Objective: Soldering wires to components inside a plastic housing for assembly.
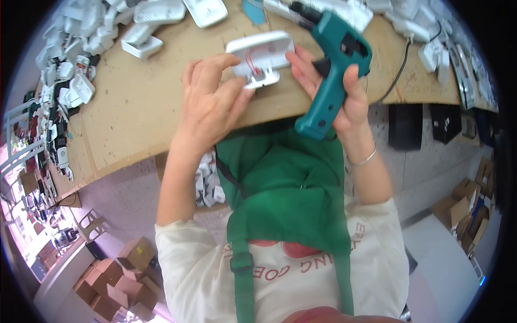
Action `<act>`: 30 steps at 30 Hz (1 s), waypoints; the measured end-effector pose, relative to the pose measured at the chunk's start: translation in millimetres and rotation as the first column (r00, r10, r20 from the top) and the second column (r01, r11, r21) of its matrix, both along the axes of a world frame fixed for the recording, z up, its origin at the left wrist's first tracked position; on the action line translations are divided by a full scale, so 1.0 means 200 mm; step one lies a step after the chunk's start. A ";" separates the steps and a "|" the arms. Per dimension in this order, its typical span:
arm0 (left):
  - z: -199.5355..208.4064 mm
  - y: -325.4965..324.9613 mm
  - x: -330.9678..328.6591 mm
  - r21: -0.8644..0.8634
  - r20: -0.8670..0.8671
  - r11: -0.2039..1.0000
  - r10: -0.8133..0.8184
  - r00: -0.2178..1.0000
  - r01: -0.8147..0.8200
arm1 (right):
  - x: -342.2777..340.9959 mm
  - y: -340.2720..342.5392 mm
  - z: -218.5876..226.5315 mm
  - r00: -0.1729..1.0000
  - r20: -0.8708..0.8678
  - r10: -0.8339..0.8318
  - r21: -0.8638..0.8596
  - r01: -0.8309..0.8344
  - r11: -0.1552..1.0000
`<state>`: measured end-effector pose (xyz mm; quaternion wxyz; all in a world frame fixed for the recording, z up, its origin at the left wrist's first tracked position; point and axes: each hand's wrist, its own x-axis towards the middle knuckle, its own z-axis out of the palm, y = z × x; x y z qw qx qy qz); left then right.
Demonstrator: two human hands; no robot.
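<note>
The left hand (210, 102) has thumb and fingers closed on a small white part (267, 81), with red wires (249, 58) leading into an open white casing (273, 49); the right hand (353, 105) wraps a teal pistol-shaped tool (329, 81), fingertips at the casing's right end. Beneath is a brown worktable (134, 118), white plastic shells (89, 19) heaped at its far left
</note>
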<state>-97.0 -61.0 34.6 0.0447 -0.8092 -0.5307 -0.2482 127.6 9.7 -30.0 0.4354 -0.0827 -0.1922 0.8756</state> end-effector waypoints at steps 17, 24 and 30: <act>0.05 -0.19 -0.14 -0.550 0.489 0.829 0.417 0.766 -0.100 | 0.21 -0.01 -0.20 0.984 -0.170 -0.060 0.045 0.068 0.997; -0.19 -0.90 -0.40 -0.698 0.710 0.693 0.702 -0.051 -0.182 | 0.35 0.32 -0.19 0.960 -0.252 0.125 0.058 -0.113 0.992; -0.78 -1.35 -0.22 -0.756 0.648 0.588 0.616 -0.448 -0.287 | 0.58 0.53 -0.19 0.979 -0.135 0.153 0.208 -0.123 0.970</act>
